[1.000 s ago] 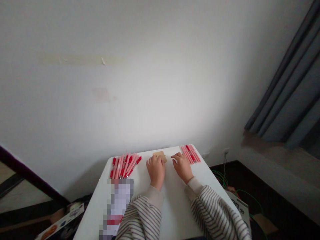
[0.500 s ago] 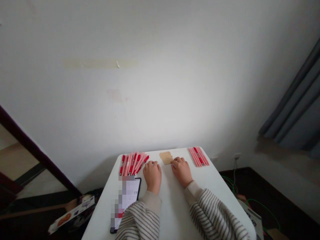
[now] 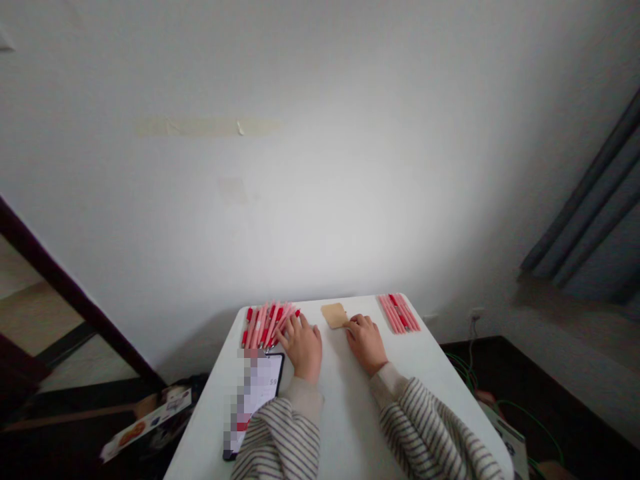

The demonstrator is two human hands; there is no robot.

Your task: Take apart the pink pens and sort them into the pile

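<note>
Phone [image 3: 263,393] shows "59", rest pixelated; left hand [image 3: 305,347] at pens [image 3: 261,325]

Under the fingers of my left hand [image 3: 306,350], and spreading away to their left, lies a loose pile of red and pink pens [image 3: 261,325], some crossing at angles. A small, flat tan square [image 3: 333,315] lies just ahead of my right hand [image 3: 368,343], its near corner at my fingertips. Beyond that hand's right side, a neat slanted row of mostly pink pens [image 3: 399,314] lies side by side.
</note>
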